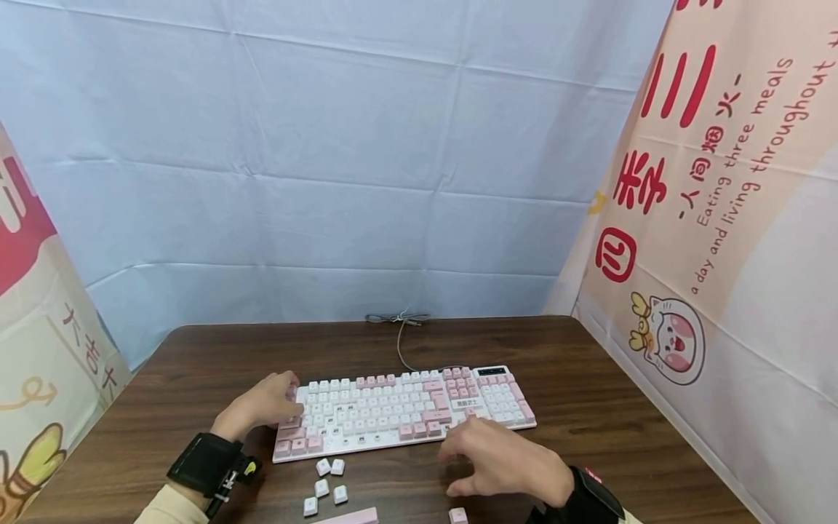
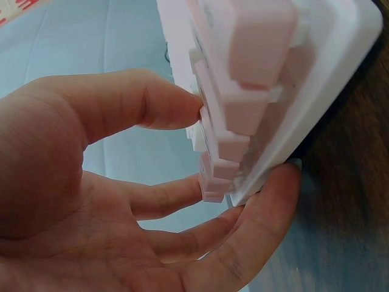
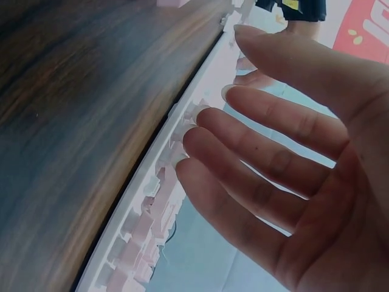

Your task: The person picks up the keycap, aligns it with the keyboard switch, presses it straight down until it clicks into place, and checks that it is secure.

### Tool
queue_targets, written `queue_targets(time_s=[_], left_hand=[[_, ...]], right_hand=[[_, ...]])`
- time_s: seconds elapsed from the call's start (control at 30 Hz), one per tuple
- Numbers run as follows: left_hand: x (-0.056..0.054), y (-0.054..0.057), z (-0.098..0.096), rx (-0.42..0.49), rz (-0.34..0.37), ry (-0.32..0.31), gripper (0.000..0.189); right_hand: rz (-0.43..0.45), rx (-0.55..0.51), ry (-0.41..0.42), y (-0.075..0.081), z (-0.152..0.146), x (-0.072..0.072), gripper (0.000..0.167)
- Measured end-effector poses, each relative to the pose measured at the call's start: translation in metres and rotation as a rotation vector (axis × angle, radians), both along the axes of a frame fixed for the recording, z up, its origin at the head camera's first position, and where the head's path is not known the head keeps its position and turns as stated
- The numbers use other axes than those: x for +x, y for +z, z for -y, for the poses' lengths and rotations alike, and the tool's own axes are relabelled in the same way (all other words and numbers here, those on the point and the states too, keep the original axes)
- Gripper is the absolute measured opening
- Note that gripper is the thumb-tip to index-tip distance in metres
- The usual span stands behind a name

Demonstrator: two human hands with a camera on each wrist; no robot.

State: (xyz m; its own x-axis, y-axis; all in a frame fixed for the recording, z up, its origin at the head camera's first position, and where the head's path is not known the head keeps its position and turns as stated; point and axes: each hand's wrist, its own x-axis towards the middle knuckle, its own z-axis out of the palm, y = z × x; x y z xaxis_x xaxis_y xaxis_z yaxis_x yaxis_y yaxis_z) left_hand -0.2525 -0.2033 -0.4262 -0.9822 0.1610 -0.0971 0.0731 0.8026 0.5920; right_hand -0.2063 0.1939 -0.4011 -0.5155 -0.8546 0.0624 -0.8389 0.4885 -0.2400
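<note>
At lower center of the frame, the pink-and-white keyboard (image 1: 380,413) sits on the bench (image 1: 216,356). Your left hand (image 1: 258,402) grips its left end; your right hand (image 1: 495,458) is unclenched, holding nothing, near the keyboard's front edge. Bottom, left of center: five loose white keycaps (image 1: 321,487).

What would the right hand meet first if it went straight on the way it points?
Most likely the keyboard: the fingers of the right hand point toward its near edge. Depth is unclear, so they may already be touching it.
</note>
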Motion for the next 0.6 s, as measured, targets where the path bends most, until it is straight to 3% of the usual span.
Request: queue_targets(time_s=[0.2, 0.6], left_hand=[[-0.002, -0.0014, -0.0006, -0.006, 0.002, 0.009, 0.055], [-0.0009, -0.0004, -0.0012, -0.002, 0.0, 0.012, 0.055]], right_hand=[[-0.026, 0.015, 0.057, -0.0014, 0.0018, 0.0019, 0.02], [0.008, 0.084, 0.111, -0.0026, 0.0032, 0.0061, 0.022]])
